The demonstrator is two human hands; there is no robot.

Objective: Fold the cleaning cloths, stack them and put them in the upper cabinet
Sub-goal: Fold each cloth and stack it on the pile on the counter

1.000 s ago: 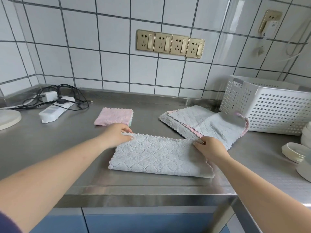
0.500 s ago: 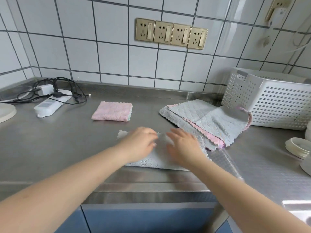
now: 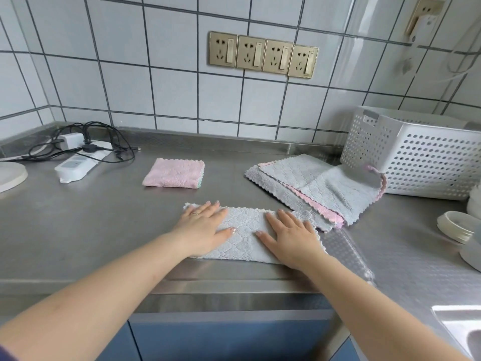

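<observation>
Near the front edge of the desk, both hands, left and right, lie spread flat on the grey cloth, apparently pressing its fold smooth.

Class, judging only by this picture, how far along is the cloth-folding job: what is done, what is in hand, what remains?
Done: one pink cloth lies folded. In hand: left hand and right hand press flat on a folded grey cloth. Left: the unfolded pile by the basket, stacking, and the cabinet, which is out of view.
</observation>
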